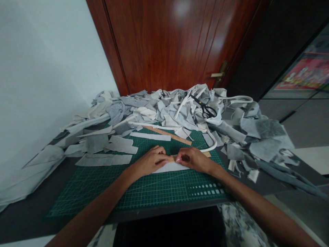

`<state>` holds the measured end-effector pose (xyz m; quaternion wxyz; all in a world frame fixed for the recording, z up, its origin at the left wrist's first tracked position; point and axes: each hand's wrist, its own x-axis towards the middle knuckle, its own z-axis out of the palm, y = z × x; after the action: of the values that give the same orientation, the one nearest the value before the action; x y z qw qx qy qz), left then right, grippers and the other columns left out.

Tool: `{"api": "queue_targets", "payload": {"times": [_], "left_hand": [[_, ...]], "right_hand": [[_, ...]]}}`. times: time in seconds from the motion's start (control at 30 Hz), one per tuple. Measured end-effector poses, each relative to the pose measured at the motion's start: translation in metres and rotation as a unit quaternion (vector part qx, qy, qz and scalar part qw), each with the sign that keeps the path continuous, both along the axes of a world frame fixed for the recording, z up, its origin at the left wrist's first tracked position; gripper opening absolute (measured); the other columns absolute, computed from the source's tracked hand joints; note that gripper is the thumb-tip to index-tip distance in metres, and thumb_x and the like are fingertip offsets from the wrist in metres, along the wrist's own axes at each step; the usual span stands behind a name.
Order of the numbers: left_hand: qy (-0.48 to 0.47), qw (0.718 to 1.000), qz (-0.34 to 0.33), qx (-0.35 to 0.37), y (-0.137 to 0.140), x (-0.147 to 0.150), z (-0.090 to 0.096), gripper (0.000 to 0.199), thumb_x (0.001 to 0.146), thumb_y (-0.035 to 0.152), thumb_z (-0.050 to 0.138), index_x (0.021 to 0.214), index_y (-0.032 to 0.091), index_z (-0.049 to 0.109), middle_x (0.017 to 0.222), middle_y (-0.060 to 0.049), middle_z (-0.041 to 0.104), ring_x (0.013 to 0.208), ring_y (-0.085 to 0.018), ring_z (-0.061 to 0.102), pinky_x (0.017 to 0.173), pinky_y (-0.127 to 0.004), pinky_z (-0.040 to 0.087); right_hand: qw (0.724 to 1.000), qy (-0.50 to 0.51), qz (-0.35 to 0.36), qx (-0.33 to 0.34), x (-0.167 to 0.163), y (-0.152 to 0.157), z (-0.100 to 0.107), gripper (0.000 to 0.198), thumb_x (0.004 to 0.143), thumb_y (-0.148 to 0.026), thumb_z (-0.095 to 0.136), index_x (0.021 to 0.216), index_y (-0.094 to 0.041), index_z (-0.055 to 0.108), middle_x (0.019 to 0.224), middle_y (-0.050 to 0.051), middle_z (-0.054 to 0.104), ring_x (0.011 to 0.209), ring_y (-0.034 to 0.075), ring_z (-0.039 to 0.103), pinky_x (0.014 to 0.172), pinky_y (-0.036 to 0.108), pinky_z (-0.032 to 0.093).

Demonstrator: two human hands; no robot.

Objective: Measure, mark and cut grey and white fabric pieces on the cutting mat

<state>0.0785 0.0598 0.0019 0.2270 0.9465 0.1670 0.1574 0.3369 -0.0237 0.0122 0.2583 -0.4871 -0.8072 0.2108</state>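
A pale fabric strip (pixel 172 167) lies across the green cutting mat (pixel 154 195) in front of me. A tan wooden piece, seemingly a ruler (pixel 207 154), runs along the strip's far side, mostly hidden by my hands. My left hand (pixel 152 160) rests on the strip's left part, fingers bent and pressed together over it. Close on its right, my right hand (pixel 193 159) pinches at the strip's upper edge with thumb and forefinger. Something small and white shows at those fingertips, too small to tell apart from the cloth.
Another wooden ruler (pixel 169 134) lies slantwise beyond my hands, beside a cut white strip (pixel 150 136). Cut grey pieces (pixel 104 160) lie left. A heap of fabric scraps (pixel 164 109) fills the back, with black scissors (pixel 205 109) on top. White cord (pixel 212 144) curves at right.
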Motion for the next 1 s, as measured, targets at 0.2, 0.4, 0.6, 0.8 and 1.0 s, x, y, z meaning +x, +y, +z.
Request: {"api": "queue_targets", "payload": {"times": [0.2, 0.4, 0.6, 0.8, 1.0], "left_hand": [[0.001, 1.0, 0.003, 0.002, 0.001, 0.0, -0.003, 0.031, 0.107, 0.031, 0.055, 0.131, 0.027, 0.074, 0.105, -0.006, 0.061, 0.103, -0.021, 0.057, 0.093, -0.034, 0.047], [0.002, 1.0, 0.008, 0.005, 0.002, -0.001, -0.004, 0.033, 0.108, 0.032, 0.053, 0.132, 0.026, 0.074, 0.105, -0.006, 0.061, 0.103, -0.021, 0.057, 0.094, -0.034, 0.047], [0.009, 1.0, 0.008, 0.001, 0.002, 0.0, -0.004, 0.032, 0.108, 0.032, 0.053, 0.133, 0.028, 0.073, 0.106, -0.006, 0.06, 0.104, -0.021, 0.057, 0.094, -0.033, 0.046], [0.019, 1.0, 0.012, 0.01, 0.001, -0.001, -0.002, 0.03, 0.109, 0.028, 0.052, 0.129, 0.027, 0.074, 0.106, -0.005, 0.059, 0.104, -0.021, 0.056, 0.094, -0.034, 0.045], [0.006, 0.999, 0.013, 0.044, -0.002, 0.001, -0.003, 0.03, 0.11, 0.023, 0.046, 0.102, 0.018, 0.074, 0.105, -0.007, 0.061, 0.102, -0.022, 0.055, 0.093, -0.035, 0.046]], "right_hand": [[0.999, -0.001, -0.029, -0.03, 0.043, -0.013, 0.002, 0.013, 0.096, -0.028, 0.067, 0.09, -0.019, 0.074, 0.084, 0.003, 0.074, 0.066, 0.014, 0.062, 0.062, 0.024, 0.042], [0.998, 0.021, -0.045, -0.045, 0.066, -0.022, 0.002, 0.018, 0.097, -0.034, 0.066, 0.091, -0.019, 0.073, 0.087, 0.004, 0.073, 0.067, 0.014, 0.062, 0.062, 0.025, 0.044], [0.995, 0.046, -0.037, -0.08, 0.071, -0.021, 0.002, 0.027, 0.097, -0.044, 0.066, 0.092, -0.018, 0.073, 0.091, 0.006, 0.074, 0.072, 0.016, 0.063, 0.065, 0.027, 0.046], [0.977, 0.159, -0.031, -0.14, 0.052, -0.014, 0.004, 0.04, 0.093, -0.057, 0.07, 0.089, -0.018, 0.072, 0.079, 0.001, 0.066, 0.07, 0.014, 0.056, 0.063, 0.025, 0.042], [0.953, 0.238, 0.049, -0.183, -0.015, 0.013, 0.0, 0.044, 0.087, -0.061, 0.075, 0.091, -0.017, 0.072, 0.078, -0.001, 0.065, 0.067, 0.011, 0.052, 0.061, 0.024, 0.04]]}}
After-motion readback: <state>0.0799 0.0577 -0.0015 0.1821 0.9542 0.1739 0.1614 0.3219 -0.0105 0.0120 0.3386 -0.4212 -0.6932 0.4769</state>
